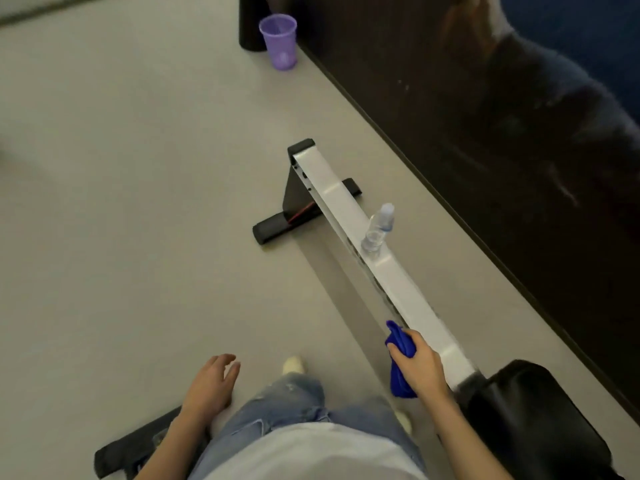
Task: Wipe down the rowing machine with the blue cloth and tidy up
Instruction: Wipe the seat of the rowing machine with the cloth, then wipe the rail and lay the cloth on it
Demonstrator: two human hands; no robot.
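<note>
The right hand point(422, 367) grips the blue cloth point(399, 341), fingers and thumb curled round the bunched fabric. One end of the cloth sticks up past the fingertips and the other hangs below the palm. The hand holds the cloth against the near side of the rowing machine point(304, 199), low on its long silver rail point(405, 289), just ahead of the black seat point(530, 410).

The left hand point(211, 382) holds nothing. Its fingers are spread and loosely bent, palm down, and it hangs over the grey floor point(121, 202), well apart from the machine.

A clear plastic bottle point(377, 228) stands upright on top of the rail, about midway along it. At the far end the rail meets a black cross foot point(277, 228) resting on the floor. Beyond that, a purple plastic cup point(278, 41) stands on the floor beside a dark wall panel point(485, 133) that runs along the right side.

Below the hands are pale jeans point(294, 407) and a light shoe point(294, 364) – the person stands between the rail and another black part point(131, 448) lying on the floor at lower left.
</note>
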